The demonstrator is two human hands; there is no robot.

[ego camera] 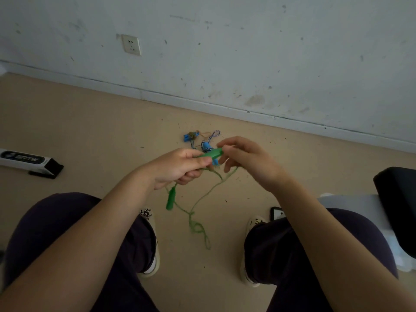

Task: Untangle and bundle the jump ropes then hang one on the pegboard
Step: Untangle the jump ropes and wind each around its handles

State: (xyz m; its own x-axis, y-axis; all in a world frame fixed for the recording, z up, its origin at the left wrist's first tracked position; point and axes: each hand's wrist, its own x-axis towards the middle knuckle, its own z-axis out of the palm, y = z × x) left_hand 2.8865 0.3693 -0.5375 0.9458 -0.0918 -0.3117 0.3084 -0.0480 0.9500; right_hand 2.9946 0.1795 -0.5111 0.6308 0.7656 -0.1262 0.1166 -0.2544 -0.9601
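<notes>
A: What's the room like from where you stand?

B: Tan floor, gritty w/ dark specks. Scuffed white wall behind, one wall socket low on it. Black-and-white box lies on the floor at left. Something black pokes in at the right edge, cut off, can't tell what.

A: And the ropes?

B: Person's seated, dark trousers, pale shoes. Green jump rope is up in front of the knees. Left hand grips one green handle, fingers curled round it. Right hand pinches that handle's far end, other fingers loose. Second green handle dangles below the left hand. Thin green cord droops in loops, knotted approx. midway, lowest loop down btwn the shoes.

A: Others?

B: Blue-handled ropes in a heap on the floor near the wall, partly behind the hands. One has a striped blue-white cord. How many in there, can't tell.
</notes>
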